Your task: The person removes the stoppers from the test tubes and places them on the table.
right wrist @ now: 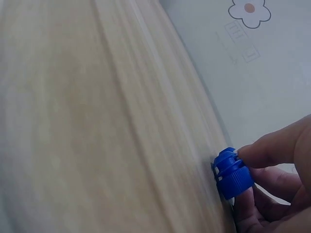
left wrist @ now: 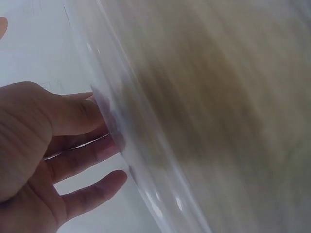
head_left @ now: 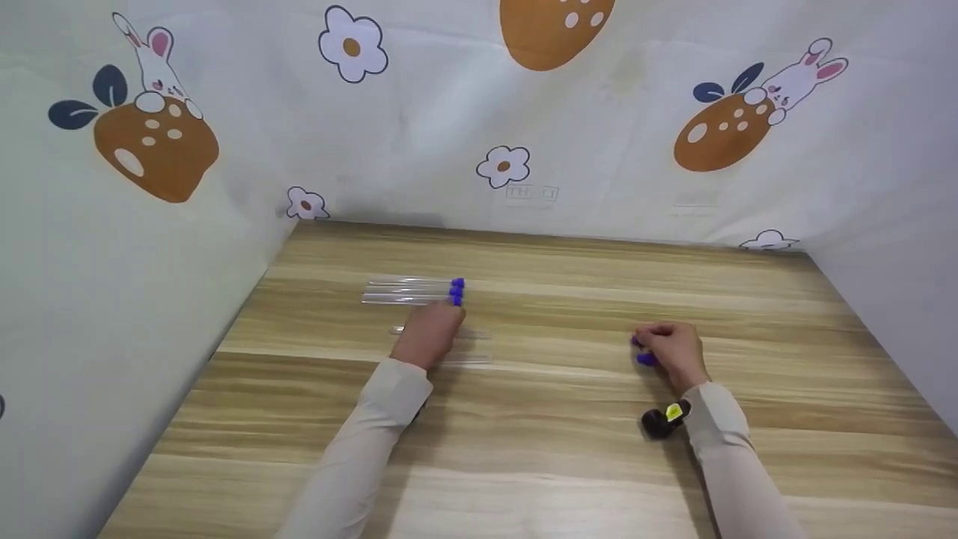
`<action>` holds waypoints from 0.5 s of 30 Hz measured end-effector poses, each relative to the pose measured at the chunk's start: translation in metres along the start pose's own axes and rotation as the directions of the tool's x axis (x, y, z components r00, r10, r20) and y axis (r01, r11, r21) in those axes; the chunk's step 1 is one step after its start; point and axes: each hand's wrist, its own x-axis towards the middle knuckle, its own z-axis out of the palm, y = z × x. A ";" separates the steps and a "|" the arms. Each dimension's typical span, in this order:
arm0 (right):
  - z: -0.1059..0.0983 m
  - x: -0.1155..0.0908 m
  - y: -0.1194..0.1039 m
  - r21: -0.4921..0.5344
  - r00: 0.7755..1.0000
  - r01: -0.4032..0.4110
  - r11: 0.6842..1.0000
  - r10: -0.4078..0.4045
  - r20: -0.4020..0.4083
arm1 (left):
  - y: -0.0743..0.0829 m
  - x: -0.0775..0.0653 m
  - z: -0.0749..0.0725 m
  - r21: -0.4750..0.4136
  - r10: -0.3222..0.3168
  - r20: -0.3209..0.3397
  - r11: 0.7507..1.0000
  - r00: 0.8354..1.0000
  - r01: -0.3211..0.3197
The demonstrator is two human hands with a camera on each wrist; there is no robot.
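Note:
My left hand [head_left: 430, 329] is over the left part of the table. In the left wrist view its thumb and fingers pinch a clear tube [left wrist: 146, 160]. Just beyond that hand, several clear tubes [head_left: 408, 292] lie side by side with blue caps [head_left: 458, 283] on their right ends. Another clear tube [head_left: 471, 359] without a cap lies nearer the front, partly hidden by the hand. On the right, my right hand [head_left: 673, 350] pinches a blue ribbed cap [right wrist: 233, 177] between thumb and fingertips, close over the table. A second blue cap [head_left: 646, 359] lies beside those fingers.
The wood-grain table [head_left: 539, 434] meets a pale patterned sheet [head_left: 419, 150] at its back and left edges. A black wrist camera [head_left: 658, 424] with a yellow sticker sits by the right cuff.

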 end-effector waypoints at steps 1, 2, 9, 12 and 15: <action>0.000 -0.001 0.000 0.004 1.000 -0.004 1.000 0.004 0.000 | 0.000 0.000 0.000 0.002 0.003 0.005 1.000 1.000 -0.003; 0.000 -0.001 -0.001 0.008 1.000 -0.008 1.000 0.008 0.003 | 0.001 0.000 0.000 0.009 0.006 0.009 1.000 1.000 -0.006; 0.001 -0.005 -0.002 0.031 0.999 -0.035 0.999 0.035 0.007 | 0.002 0.001 0.004 0.055 0.007 0.042 0.998 0.999 -0.009; 0.001 -0.005 -0.003 0.041 0.999 -0.038 0.998 0.038 0.004 | 0.002 0.002 0.004 0.062 0.007 0.048 0.998 0.999 -0.010; 0.002 -0.006 -0.004 0.043 0.999 -0.041 0.998 0.041 -0.001 | 0.003 0.002 0.002 0.057 -0.002 0.068 0.998 0.998 -0.002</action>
